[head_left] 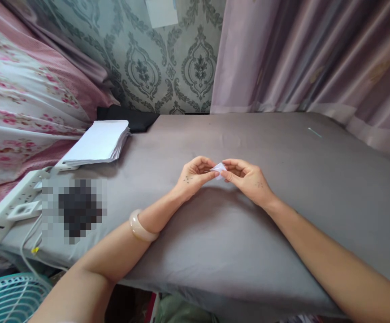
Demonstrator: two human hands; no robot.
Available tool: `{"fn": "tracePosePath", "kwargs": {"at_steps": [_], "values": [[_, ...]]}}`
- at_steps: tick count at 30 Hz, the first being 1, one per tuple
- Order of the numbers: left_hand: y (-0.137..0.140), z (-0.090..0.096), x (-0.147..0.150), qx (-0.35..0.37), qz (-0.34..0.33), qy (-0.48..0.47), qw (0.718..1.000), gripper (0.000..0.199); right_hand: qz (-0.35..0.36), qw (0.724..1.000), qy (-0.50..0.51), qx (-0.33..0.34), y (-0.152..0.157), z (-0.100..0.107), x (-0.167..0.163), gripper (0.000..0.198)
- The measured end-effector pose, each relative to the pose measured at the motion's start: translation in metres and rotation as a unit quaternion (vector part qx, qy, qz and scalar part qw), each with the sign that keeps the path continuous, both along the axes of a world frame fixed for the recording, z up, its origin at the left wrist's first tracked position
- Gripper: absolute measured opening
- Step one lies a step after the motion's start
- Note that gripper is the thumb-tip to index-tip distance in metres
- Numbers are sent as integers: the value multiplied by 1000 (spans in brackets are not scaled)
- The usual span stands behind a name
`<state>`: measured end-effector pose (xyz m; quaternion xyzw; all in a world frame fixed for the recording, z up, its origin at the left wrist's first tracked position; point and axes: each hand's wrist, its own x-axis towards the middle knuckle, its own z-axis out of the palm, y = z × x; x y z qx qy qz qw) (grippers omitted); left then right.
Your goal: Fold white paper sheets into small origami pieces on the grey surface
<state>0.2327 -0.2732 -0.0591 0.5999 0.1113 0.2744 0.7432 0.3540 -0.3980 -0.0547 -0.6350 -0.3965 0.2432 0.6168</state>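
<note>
Between my two hands is a small piece of folded white paper (pixel 219 168), held just above the grey cloth-covered table. My left hand (pixel 197 176) pinches its left side between thumb and fingers; a pale bangle (pixel 141 226) circles that forearm. From the other side, the thumb and fingers of my right hand (pixel 247 178) grip the paper's right edge. One pointed corner of the paper faces up and away from me. The fingertips hide part of its lower edge and its back.
A stack of white paper (pixel 97 141) lies at the left, by a black folded item (pixel 127 117). Nearer me are a white power strip (pixel 8 208) with cables and a blurred-out dark object (pixel 80 208). A thin stick (pixel 314 132) rests at the far right. Curtains (pixel 282 58) hang behind.
</note>
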Motion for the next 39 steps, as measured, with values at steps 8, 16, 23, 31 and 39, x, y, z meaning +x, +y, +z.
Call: {"fn": "tracePosePath", "kwargs": {"at_steps": [8,16,23,31,39], "values": [[-2,-1,1,-17,10,17,1000,35,-13,1000,-9,-7,-1,5,-7,33],[1,2,-2,-34,-37,67,997,26,-3,999,-9,-35,-1,6,-6,31],[5,-6,3,-94,10,76,993,21,69,984,136,-91,0,2,0,37],[14,-16,8,-55,-11,120,991,26,-5,986,27,-165,10,-3,4,28],[23,-23,15,312,57,221,922,15,-47,934,-268,-231,13,-18,14,19]]}}
